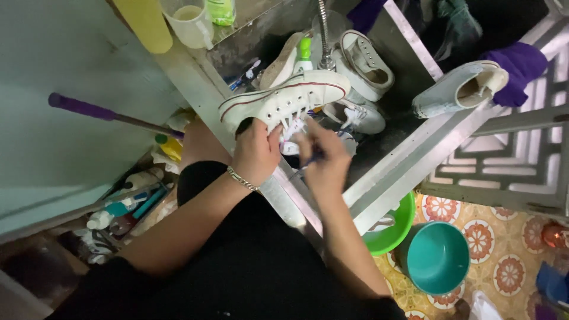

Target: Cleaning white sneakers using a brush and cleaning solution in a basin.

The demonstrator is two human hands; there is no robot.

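Currently left hand [256,151] grips white sneaker [284,99] over sink [385,139]; right hand [323,159] pinches blue-handled brush [308,165]. Risk: a wet sole could slip from that one-handed grip.

The white canvas sneaker with a thin red stripe along its sole [284,98] lies on its side above the metal sink [391,148], laces facing down. A small blue-handled brush [305,166] sits just under it.

green bottle [304,54] by tap, yellow bottle [144,24]
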